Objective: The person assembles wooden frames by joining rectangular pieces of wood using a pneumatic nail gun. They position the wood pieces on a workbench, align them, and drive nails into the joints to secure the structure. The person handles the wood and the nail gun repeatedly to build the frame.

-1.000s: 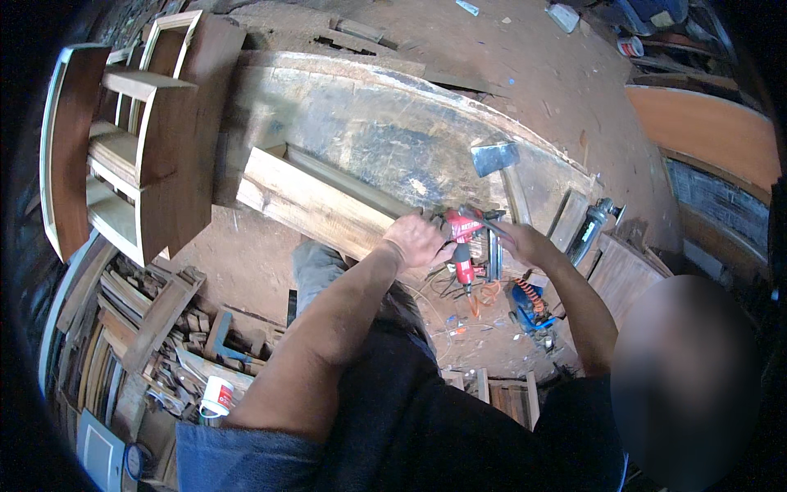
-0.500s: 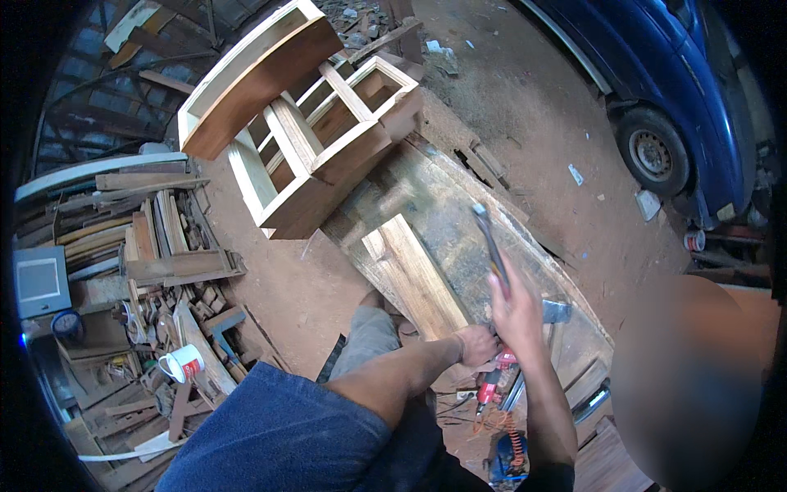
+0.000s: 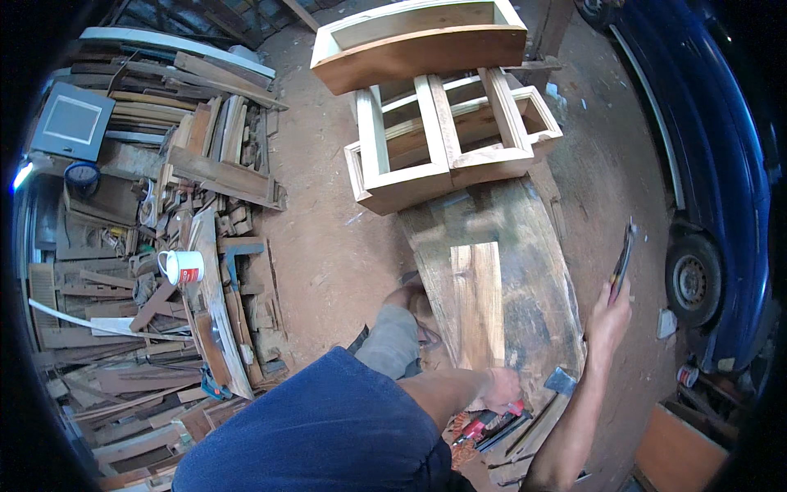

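A pale wooden board (image 3: pixel 478 303) lies lengthwise on the worn workbench top (image 3: pixel 537 283). My left hand (image 3: pixel 498 389) is closed at its near end, the fingers partly hidden. Out past the bench's right edge, my right hand (image 3: pixel 609 316) grips a slim pliers-like hand tool (image 3: pixel 625 256) with a metal tip and a dark, partly coloured handle. The tip points up and away, and its exact kind is unclear. Just below my left hand lies a red and black power tool (image 3: pixel 475 428). To its right rests a hammer-like tool with a grey-blue head (image 3: pixel 561 381).
A wooden cabinet frame (image 3: pixel 451 176) stands at the bench's far end, a drawer-like box (image 3: pixel 418 57) on top. Scrap timber (image 3: pixel 197 156) fills the left side, with a white mug (image 3: pixel 180 267) on it. A blue vehicle (image 3: pixel 721 164) stands at right.
The view has shifted, so the bench and cabinet sit farther right. My right hand has swung outward from above the board to past the bench's right edge, still gripping the tool. My left hand stays by the board.
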Tool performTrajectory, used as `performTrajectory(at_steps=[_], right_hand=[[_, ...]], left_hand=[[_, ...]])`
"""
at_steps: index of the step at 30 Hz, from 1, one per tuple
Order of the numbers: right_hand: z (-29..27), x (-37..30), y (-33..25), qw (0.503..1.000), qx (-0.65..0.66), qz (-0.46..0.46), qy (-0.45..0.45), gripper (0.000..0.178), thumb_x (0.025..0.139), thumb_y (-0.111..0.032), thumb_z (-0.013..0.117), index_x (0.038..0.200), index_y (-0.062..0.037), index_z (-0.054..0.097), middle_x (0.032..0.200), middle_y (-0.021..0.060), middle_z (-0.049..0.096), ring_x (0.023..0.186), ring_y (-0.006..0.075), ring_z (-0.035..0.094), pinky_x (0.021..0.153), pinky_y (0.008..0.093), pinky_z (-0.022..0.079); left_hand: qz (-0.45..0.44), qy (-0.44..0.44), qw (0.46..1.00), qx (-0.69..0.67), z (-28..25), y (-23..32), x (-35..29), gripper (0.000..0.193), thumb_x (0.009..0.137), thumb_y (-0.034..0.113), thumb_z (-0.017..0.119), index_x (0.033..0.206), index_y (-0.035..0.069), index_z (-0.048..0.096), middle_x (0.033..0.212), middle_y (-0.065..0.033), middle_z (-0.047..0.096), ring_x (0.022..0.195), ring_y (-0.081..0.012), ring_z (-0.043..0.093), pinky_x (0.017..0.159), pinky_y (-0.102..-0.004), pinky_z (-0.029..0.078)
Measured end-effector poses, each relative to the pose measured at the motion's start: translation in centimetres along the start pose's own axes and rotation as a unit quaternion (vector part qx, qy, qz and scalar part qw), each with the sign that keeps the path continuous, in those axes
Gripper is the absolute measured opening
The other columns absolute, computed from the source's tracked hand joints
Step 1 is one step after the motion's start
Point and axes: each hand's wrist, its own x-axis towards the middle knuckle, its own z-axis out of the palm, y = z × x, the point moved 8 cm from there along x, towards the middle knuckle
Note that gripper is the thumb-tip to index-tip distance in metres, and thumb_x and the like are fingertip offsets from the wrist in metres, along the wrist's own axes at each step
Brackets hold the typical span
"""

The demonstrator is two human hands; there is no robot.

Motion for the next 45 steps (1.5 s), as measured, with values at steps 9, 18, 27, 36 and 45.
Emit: performTrajectory(at_steps=[9,18,27,36,45], right_hand=[[5.4,-15.0,-34.2,0.852,-0.008,-0.504,-0.141,0.055,0.093,-0.004,0.056,0.148,-0.0043,0.046,0.127,0.0259,0.052,0.11,0.042,0.064,0.091,0.047,0.056],[-0.7,-9.5,2.3,0.987,-0.019,0.04,-0.156,0.046,0.102,-0.023,0.056,0.144,-0.0079,0.048,0.117,0.0296,0.067,0.106,0.0453,0.067,0.088,0.0547,0.053],[-2.1,-22.6,30.3,0.951,-0.082,0.277,-0.107,0.047,0.1,-0.034,0.059,0.142,-0.0138,0.055,0.117,0.0272,0.069,0.112,0.0451,0.065,0.093,0.0549,0.051],[0.4,-28.9,28.0,0.953,0.012,0.274,0.132,0.075,0.087,-0.027,0.077,0.148,0.0016,0.043,0.13,0.0332,0.053,0.122,0.0502,0.052,0.103,0.0537,0.046],[11.5,-41.0,30.4,0.912,0.003,0.411,-0.006,0.1,0.075,-0.01,0.08,0.156,0.0064,0.023,0.127,0.0342,0.06,0.116,0.049,0.061,0.097,0.0508,0.052]], left_hand=[[0.03,-0.061,0.998,0.014,-1.0,2.0,-0.5,0.043,0.083,0.047,0.063,0.077,0.005,0.073,0.082,-0.0177,0.074,0.086,-0.0386,0.072,0.081,-0.0491,0.057],[0.076,-0.058,0.995,0.03,-2.4,1.6,-0.6,0.05,0.09,0.051,0.058,0.071,0.006,0.072,0.074,-0.0168,0.071,0.075,-0.0387,0.072,0.072,-0.0503,0.057],[0.055,-0.055,0.985,0.151,-2.0,2.6,0.7,0.054,0.096,0.053,0.051,0.093,0.004,0.072,0.085,-0.0199,0.073,0.081,-0.0379,0.072,0.078,-0.049,0.057],[0.082,-0.04,0.98,0.18,-0.7,2.3,1.0,0.044,0.094,0.047,0.058,0.087,0.005,0.069,0.084,-0.0173,0.071,0.081,-0.0368,0.07,0.081,-0.0476,0.055],[0.12,-0.044,0.975,0.183,-0.5,3.5,1.6,0.026,0.096,0.025,0.05,0.091,0.006,0.067,0.08,-0.0186,0.066,0.077,-0.0399,0.065,0.075,-0.051,0.051]])
